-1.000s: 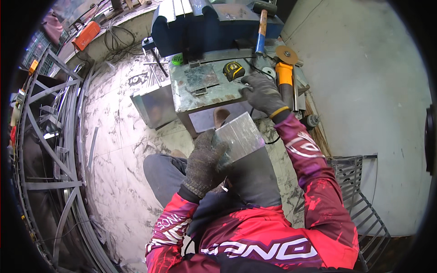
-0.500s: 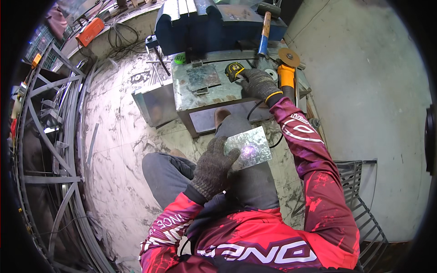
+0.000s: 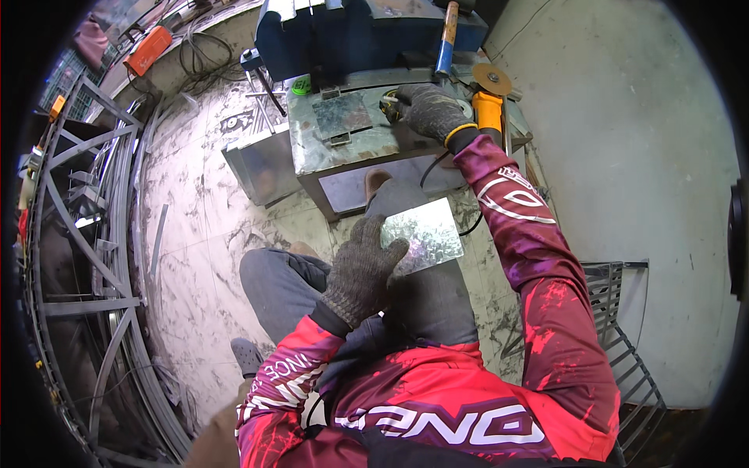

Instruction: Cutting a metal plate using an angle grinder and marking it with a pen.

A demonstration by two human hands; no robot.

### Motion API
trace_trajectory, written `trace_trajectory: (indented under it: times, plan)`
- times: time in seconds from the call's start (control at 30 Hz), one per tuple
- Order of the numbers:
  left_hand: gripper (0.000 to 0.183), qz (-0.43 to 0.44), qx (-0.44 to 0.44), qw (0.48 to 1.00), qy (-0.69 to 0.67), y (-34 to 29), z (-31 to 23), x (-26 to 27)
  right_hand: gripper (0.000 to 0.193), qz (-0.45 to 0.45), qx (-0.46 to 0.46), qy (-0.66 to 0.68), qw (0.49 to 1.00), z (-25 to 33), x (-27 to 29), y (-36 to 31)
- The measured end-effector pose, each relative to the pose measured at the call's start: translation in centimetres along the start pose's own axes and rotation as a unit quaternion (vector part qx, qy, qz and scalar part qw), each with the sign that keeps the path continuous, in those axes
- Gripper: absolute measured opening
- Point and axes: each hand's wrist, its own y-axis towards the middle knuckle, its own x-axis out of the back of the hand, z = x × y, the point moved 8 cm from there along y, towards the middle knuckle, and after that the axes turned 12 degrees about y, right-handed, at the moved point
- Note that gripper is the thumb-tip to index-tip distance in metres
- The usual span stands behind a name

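A shiny square of galvanized sheet metal lies over my thigh. My left hand, in a dark knit glove, grips it by its left edge, thumb on top. Out on the metal workbench, my gloved right hand closes over a black and yellow tape measure, mostly hidden under the fingers. Left of that hand a flat metal plate with small hinge-like brackets rests on the bench. An angle grinder with a brown disc stands right of the hand.
A blue vise and a hammer with a blue-ended handle are at the bench's back. Metal frames and bars line the left. A metal rack leans by the right wall. Another person's foot shows at lower left.
My right hand has shifted left and wrapped over the tape measure, covering most of it. The sheet metal has tilted slightly in my left hand. Another person's foot and leg have appeared at lower left.
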Motion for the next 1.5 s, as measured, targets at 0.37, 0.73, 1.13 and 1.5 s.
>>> trace_trajectory:
  times: [0.37, 0.73, 1.13, 1.5]
  plan:
    - [0.048, 0.012, -0.013, 1.000, 0.021, 0.8, -0.8, 0.4, 0.036, 0.145, -0.087, -0.215, 0.962, -4.7, -3.6, -1.1]
    - [0.046, 0.034, -0.007, 0.999, 0.025, 0.8, -0.9, 0.0, 0.044, 0.177, -0.095, -0.237, 0.950, -3.6, -3.1, -0.3]
    - [0.040, 0.011, -0.007, 1.000, 0.020, 0.7, -1.1, 0.3, 0.038, 0.123, -0.115, -0.220, 0.961, -5.0, -2.6, 0.2]
    - [0.037, 0.017, 0.025, 0.999, 0.022, 0.1, -0.4, 0.6, 0.014, 0.002, 0.031, 0.146, 0.989, -0.5, 9.0, -8.1]
